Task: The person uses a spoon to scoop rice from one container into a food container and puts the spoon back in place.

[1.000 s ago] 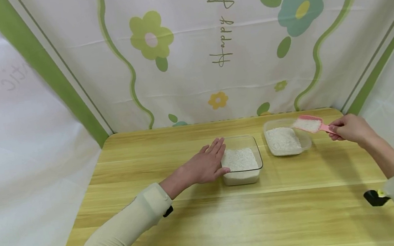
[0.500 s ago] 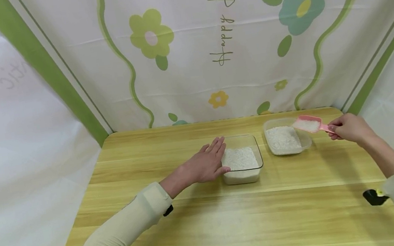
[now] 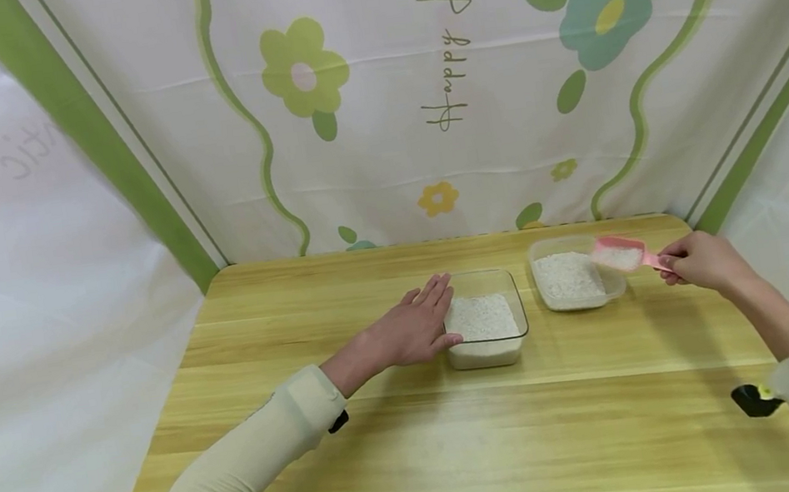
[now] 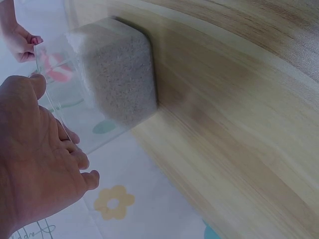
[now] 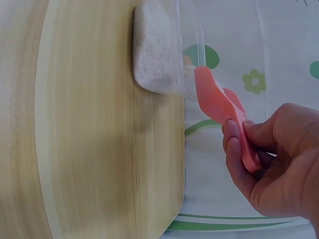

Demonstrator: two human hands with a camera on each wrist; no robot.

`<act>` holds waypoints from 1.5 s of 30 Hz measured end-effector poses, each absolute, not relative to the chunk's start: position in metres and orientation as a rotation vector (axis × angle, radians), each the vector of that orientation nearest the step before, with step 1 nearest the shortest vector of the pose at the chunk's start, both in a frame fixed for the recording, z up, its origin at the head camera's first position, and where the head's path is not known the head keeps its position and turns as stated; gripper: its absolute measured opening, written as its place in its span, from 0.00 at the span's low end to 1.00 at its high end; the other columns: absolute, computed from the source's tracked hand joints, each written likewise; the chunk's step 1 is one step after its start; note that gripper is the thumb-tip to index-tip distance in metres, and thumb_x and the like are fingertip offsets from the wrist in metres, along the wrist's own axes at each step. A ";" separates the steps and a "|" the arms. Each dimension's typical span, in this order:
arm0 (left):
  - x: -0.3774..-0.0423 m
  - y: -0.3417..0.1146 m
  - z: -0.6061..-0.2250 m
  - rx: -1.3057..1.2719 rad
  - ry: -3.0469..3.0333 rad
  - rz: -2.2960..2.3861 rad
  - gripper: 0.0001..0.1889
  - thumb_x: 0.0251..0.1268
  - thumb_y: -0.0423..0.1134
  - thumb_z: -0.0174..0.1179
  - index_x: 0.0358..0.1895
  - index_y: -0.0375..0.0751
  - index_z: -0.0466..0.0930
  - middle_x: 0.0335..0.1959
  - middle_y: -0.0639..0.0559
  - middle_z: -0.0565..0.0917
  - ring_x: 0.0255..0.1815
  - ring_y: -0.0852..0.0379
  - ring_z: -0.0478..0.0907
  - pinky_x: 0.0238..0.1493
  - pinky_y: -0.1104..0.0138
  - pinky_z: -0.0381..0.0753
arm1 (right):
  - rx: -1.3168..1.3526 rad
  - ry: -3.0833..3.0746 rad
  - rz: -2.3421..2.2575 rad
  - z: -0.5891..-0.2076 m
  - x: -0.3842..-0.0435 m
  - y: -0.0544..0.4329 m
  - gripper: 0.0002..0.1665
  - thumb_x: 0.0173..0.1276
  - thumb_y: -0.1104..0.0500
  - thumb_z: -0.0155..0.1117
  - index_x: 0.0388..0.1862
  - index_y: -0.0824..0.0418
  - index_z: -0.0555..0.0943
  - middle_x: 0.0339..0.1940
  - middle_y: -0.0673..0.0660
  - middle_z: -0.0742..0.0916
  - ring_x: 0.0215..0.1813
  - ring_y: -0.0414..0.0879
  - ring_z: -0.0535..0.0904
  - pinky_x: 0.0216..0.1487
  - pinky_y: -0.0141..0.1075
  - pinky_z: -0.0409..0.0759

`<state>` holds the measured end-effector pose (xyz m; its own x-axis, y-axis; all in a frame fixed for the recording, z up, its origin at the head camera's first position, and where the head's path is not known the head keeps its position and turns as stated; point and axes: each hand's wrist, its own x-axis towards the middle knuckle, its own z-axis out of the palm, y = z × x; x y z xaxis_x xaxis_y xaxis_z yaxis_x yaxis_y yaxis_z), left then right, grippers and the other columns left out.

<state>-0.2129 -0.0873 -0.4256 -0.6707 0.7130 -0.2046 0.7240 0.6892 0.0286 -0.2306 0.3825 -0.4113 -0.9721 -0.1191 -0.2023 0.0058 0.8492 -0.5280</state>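
Observation:
My right hand (image 3: 703, 261) grips the handle of a pink scoop (image 3: 621, 252), which bears white, rice-like grains. The scoop is over the right side of a translucent plastic container (image 3: 616, 292), with its tip inside the rim in the head view. White grains (image 3: 569, 276) fill the lower part of that container. To its left stands a square glass container (image 3: 519, 308) holding more rice-like grains (image 4: 119, 74). Against the glass container's left rim rests my left hand (image 3: 414, 329), its fingers extended and its thumb at the near corner.
Both containers stand side by side towards the back of a wooden table (image 3: 409, 454). A white curtain (image 3: 379, 139) printed with flowers hangs just behind the table's back edge, with white cloth on either side.
The scoop has dipped and shifted very slightly to the right, its bowl tilting over the plastic container. My left hand stays in the same place on the glass container.

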 end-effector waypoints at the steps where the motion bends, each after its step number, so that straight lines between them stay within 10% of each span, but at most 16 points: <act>1: -0.213 -0.087 -0.425 1.163 2.701 -0.078 0.43 0.78 0.65 0.33 0.81 0.34 0.42 0.83 0.42 0.37 0.84 0.49 0.35 0.80 0.52 0.53 | -0.089 2.800 -0.795 -0.412 -0.230 0.383 0.22 0.75 0.64 0.51 0.54 0.85 0.76 0.27 0.51 0.90 0.27 0.36 0.84 0.31 0.30 0.83; 24: -0.213 -0.087 -0.426 1.144 2.697 -0.099 0.43 0.78 0.65 0.32 0.81 0.36 0.39 0.83 0.43 0.36 0.84 0.49 0.34 0.81 0.53 0.51 | -0.184 2.920 -0.605 -0.409 -0.221 0.379 0.21 0.72 0.64 0.53 0.51 0.83 0.79 0.25 0.53 0.90 0.26 0.43 0.85 0.39 0.54 0.83; 45: -0.213 -0.086 -0.426 1.139 2.699 -0.095 0.43 0.78 0.65 0.33 0.81 0.35 0.40 0.83 0.43 0.36 0.84 0.50 0.33 0.80 0.52 0.51 | -0.265 2.944 -0.479 -0.397 -0.213 0.374 0.19 0.67 0.67 0.54 0.49 0.81 0.81 0.25 0.50 0.89 0.26 0.42 0.83 0.28 0.38 0.77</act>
<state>-0.2128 -0.0860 -0.4257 -0.6791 0.7009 -0.2179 0.7146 0.6992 0.0221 -0.2125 0.3744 -0.3969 -0.9737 -0.1966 -0.1155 -0.1498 0.9334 -0.3259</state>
